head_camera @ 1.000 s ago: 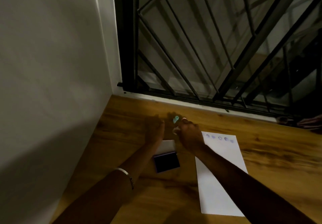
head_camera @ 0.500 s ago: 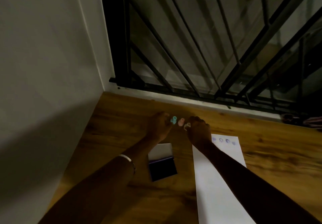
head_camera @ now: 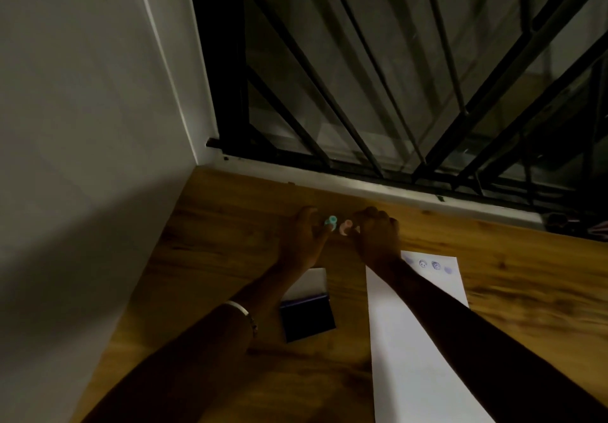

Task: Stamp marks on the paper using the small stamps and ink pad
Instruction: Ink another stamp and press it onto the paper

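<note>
left hand (head_camera: 301, 241): fingers at teal stamp (head_camera: 331, 221), grip unclear | right hand (head_camera: 375, 236): curled beside pink stamp (head_camera: 344, 227), grip unclear | ink pad (head_camera: 307, 317): open, between forearms | paper (head_camera: 418, 340): under right forearm, marks along far edge

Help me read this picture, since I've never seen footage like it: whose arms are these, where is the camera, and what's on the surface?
No machine here: a person wears a camera on the head, looking forward and down, so both arms reach in from the bottom of the frame. The left hand touches a small teal stamp; the right hand is at a small pink stamp. Whether either stamp is truly gripped or lifted is too dark to tell. On the wooden table lie an open ink pad, between the forearms, and a white sheet of paper under the right forearm. A few stamped marks show along its far edge. Behind stands a barred window.
</note>
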`<state>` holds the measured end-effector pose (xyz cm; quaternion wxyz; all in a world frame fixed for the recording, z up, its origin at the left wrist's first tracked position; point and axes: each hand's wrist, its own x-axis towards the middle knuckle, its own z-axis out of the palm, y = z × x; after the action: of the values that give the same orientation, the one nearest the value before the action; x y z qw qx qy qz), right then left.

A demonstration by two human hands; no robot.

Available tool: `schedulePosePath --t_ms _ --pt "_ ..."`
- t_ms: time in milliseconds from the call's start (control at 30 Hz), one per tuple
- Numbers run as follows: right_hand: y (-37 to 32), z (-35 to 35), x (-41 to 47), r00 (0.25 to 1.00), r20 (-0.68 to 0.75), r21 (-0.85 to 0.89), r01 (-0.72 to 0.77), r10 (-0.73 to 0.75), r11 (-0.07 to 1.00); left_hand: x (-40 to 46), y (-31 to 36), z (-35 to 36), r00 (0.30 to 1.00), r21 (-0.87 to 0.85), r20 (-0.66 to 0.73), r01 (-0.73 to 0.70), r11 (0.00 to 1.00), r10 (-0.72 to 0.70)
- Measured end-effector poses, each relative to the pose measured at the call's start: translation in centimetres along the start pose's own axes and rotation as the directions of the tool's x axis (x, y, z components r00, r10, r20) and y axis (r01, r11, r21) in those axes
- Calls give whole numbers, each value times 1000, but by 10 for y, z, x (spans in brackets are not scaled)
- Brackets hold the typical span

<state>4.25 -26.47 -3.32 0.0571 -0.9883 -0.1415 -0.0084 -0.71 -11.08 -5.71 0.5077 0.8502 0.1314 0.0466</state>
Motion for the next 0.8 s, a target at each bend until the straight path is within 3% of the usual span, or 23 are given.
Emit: schedulePosePath --t_ms 133,300,400,500,633,733,800 --pt "-5 -10 -7 999 -37 -17 2 -3 1000 -9 -4 -8 1000 -54 -31 -3 999 1" --pt "-11 -26 -32 992 -111 135 78 -63 988 -32 -3 -18 994 4 0 -109 994 109" --pt "-21 -34 -52 982 -123 204 168 -145 965 -53 2 -20 980 35 77 -186 982 183" --pt "-32 -31 -74 952 -138 200 296 -272 934 -73 6 -21 982 3 51 -184 983 184" --pt "-45 -27 -102 978 -118 397 205 -171 895 -95 0 -27 974 1 47 -223 975 223" --pt "-52 -22 -116 984 5 464 154 -177 872 -109 -7 -31 975 21 77 -211 977 209" --pt "-56 -21 -124 975 -6 474 200 -224 857 -115 -12 -34 976 47 106 -196 980 190"
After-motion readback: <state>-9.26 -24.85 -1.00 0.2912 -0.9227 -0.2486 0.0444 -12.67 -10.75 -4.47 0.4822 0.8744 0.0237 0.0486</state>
